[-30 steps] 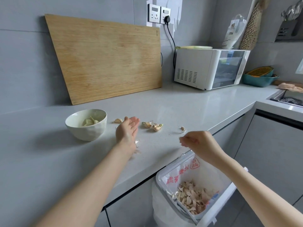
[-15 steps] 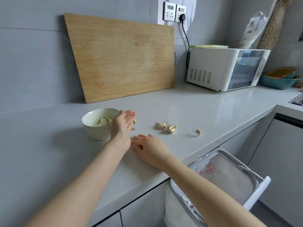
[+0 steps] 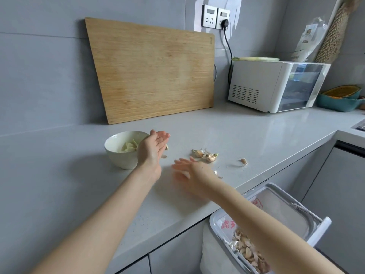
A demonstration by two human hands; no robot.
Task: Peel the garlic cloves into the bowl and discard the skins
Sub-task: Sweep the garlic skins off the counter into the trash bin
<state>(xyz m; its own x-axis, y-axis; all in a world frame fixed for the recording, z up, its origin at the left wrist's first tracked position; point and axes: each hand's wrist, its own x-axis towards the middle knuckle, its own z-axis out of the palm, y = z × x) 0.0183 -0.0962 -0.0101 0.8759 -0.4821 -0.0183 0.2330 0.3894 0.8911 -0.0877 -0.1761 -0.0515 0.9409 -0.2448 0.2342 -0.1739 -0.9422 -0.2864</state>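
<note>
Down on the counter (image 3: 256,135), right beside the bowl (image 3: 110,142), the left hand (image 3: 151,151) stands on its edge with its fingers (image 3: 161,138) straight and together. It's holding nothing, kind of like a little wall. The right hand (image 3: 192,172) is blurry, but it looks flat and open too, low over the counter between the left hand and the unpeeled cloves (image 3: 205,155). The peeled cloves (image 3: 128,148) sit in the bowl and one loose clove (image 3: 244,161) lies off to the right. A few skin scraps (image 3: 218,175) lie near the counter edge, above the bin (image 3: 215,220), which has skins in it.

My guess is this is crumb-sweeping, gathering skins up against the left hand. Tip: sweep low and slow so the papery bits don't fly. Steer clear of the unpeeled cloves, and don't nudge scraps over the bowl's rim.
</note>
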